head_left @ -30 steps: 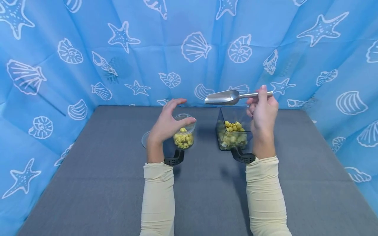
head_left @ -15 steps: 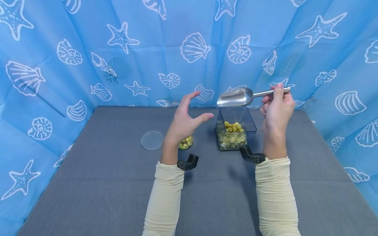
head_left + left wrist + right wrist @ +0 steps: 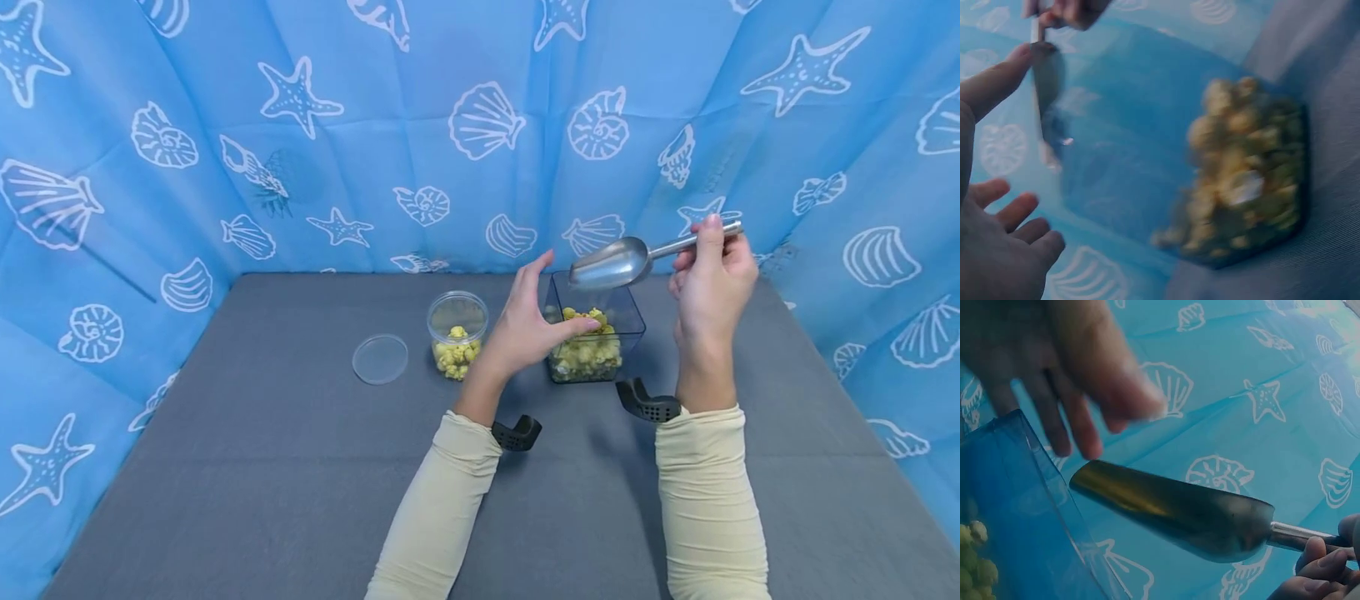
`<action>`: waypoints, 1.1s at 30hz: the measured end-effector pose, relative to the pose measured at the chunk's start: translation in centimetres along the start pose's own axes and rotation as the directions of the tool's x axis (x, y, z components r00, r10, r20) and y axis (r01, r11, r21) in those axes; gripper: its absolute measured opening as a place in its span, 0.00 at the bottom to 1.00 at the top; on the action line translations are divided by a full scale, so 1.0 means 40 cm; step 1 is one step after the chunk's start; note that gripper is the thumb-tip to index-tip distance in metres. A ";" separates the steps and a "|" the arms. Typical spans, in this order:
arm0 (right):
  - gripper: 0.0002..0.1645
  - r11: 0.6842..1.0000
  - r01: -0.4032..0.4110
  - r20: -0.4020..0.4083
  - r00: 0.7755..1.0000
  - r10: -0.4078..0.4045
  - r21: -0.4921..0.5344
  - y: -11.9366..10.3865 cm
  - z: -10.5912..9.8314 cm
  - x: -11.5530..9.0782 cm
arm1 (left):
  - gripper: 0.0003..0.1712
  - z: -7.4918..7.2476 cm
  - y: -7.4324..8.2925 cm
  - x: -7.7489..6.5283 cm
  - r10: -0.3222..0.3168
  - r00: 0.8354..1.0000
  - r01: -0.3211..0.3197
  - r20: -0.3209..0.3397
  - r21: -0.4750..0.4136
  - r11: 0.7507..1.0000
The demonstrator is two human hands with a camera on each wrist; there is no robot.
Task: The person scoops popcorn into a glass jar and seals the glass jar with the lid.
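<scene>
1. Head view, far left: a clear round lid (image 3: 380, 359) lies flat on the grey bench (image 3: 300, 500), apart from everything else.
2. Just right of it, a clear round jar (image 3: 459, 315) stands upright and uncovered, popcorn in its lower part. The left wrist passes close by, so the sleeve is best kept away from the jar.
3. Next comes the left grip (image 3: 525, 329), thumb and fingers spread wide, holding nothing. Its thumb crosses in front of the container; whether it touches the wall I cannot tell. Steadying seems to be the step in hand: press opposite walls evenly, leaving the mouth clear.
4. Behind that thumb, the square see-through container (image 3: 628, 323) stands upright, popcorn filling roughly its lower half.
5. Above its far side hangs the metal scoop (image 3: 613, 265), bowl leftward and tipped slightly down, no popcorn visible in it. A steeper tip and gentle push should gather pieces without crushing them; level it before lifting.
6. Rightmost, the right grip (image 3: 712, 287) is curled firmly around the scoop's handle, thumb on top.
</scene>
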State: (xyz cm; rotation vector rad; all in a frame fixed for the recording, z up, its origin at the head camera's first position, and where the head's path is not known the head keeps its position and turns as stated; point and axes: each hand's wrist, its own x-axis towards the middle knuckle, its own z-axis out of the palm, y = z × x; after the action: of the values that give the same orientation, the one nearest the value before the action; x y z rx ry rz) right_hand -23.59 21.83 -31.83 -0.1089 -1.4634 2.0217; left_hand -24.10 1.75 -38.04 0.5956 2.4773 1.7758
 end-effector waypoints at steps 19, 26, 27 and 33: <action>0.14 0.884 0.067 0.170 0.985 0.014 -0.462 -0.001 -0.020 -0.008 | 0.72 0.069 -0.064 0.022 -0.029 0.998 0.031 0.048 -0.059 0.998; 0.22 0.674 0.337 0.377 0.922 -0.092 -0.658 -0.005 -0.027 -0.018 | 0.72 0.067 -0.075 0.023 -0.022 0.998 0.025 0.062 -0.051 0.998; 0.22 0.660 0.353 0.402 0.912 -0.084 -0.664 -0.006 -0.027 -0.020 | 0.72 0.067 -0.077 0.023 -0.022 0.998 0.025 0.057 -0.049 0.998; 0.22 0.604 0.399 0.494 0.870 -0.011 -0.690 -0.009 -0.029 -0.027 | 0.71 0.069 -0.094 0.023 -0.016 0.999 0.019 0.043 -0.077 0.997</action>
State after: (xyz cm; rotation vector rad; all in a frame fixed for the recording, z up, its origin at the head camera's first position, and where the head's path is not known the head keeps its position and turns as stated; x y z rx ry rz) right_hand -22.10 22.28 -32.24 0.1878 -2.4525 1.1017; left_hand -25.36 3.51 -42.27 0.5972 2.3671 1.8237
